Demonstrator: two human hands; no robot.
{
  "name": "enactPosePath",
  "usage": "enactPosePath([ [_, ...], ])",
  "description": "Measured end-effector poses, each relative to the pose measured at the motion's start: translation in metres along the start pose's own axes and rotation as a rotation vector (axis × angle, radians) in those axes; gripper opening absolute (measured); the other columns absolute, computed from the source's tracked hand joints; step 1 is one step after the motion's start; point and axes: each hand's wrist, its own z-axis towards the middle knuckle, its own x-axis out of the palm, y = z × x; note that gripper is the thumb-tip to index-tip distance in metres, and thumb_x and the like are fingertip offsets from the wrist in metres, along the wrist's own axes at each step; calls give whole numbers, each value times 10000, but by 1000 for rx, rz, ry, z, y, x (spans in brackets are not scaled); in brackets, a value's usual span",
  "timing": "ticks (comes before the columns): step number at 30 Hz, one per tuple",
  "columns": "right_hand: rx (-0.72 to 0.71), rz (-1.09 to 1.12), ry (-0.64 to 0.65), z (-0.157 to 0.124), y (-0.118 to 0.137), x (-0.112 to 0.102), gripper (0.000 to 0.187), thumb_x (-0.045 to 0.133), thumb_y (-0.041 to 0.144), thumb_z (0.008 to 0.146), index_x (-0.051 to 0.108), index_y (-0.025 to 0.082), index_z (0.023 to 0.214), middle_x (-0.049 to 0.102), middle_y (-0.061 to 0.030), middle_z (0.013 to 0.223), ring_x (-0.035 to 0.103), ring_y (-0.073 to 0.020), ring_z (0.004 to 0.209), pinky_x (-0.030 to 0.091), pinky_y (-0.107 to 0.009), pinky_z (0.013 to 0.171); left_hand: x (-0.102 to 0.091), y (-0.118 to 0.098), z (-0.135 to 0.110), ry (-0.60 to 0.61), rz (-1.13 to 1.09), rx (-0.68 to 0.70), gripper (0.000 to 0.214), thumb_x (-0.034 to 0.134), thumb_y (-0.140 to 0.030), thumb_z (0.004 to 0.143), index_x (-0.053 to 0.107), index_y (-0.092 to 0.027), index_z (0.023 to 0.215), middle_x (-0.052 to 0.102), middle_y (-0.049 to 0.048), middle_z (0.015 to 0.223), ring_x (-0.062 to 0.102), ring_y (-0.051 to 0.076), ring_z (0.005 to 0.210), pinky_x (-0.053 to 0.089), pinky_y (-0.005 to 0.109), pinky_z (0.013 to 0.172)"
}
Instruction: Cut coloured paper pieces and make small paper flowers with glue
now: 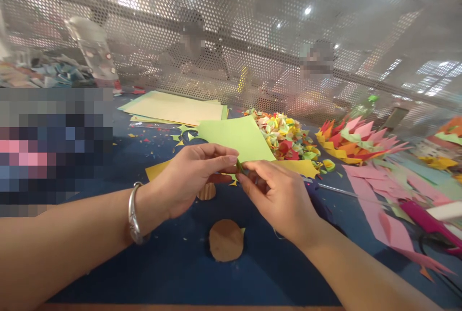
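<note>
Both hands meet over the middle of the blue table, pinching a small piece of green paper between them. My left hand, with a silver bangle at the wrist, grips it from the left. From the right, the fingertips of my right hand close on its other side. Below them lies a round brown cardboard disc with a small green tip at its edge. A second cardboard piece is partly hidden under my left hand. Just beyond my fingers rests a light green paper sheet.
A heap of coloured paper petals lies behind the right hand, beside layered paper flowers. Pink paper strips and a magenta-handled glue gun are at right. Stacked paper sheets lie at the back, before a perforated metal screen.
</note>
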Motion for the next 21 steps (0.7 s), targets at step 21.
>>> enactPosePath([
  [21, 110, 188, 26, 1, 2, -7, 152, 621, 272, 973, 737, 174, 965, 776, -39, 837, 715, -168, 691, 541, -290, 648, -2, -5, 0, 6, -2, 24, 120, 763, -263, 803, 727, -151, 824, 688, 23, 866, 616, 147, 816, 525, 271, 752],
])
